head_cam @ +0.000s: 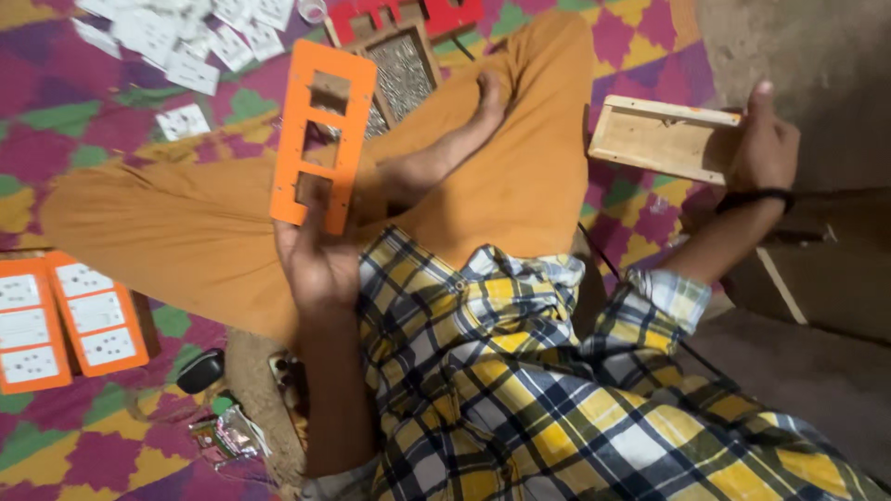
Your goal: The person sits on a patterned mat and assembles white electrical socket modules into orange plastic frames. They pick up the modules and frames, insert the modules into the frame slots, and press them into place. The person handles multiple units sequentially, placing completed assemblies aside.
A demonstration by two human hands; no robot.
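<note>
My left hand [316, 255] grips the lower end of an orange plastic plate [325, 130] with three rectangular cut-outs and holds it upright over my crossed legs in orange trousers [186, 223]. My right hand [763, 139] is stretched out to the right. Its fingers are closed on the edge of a shallow wooden box [661, 137] held above the patterned mat. My bare foot [492, 93] rests on my knee between the two hands.
Two orange boards fitted with white switches [56, 325] lie at the left. Several loose white switch modules [186, 42] are scattered at the top left. A wooden frame with a grey metallic inside [401, 70] and red plates [408, 14] lie ahead. A black object [200, 369] and small packets [227, 436] lie near my left elbow.
</note>
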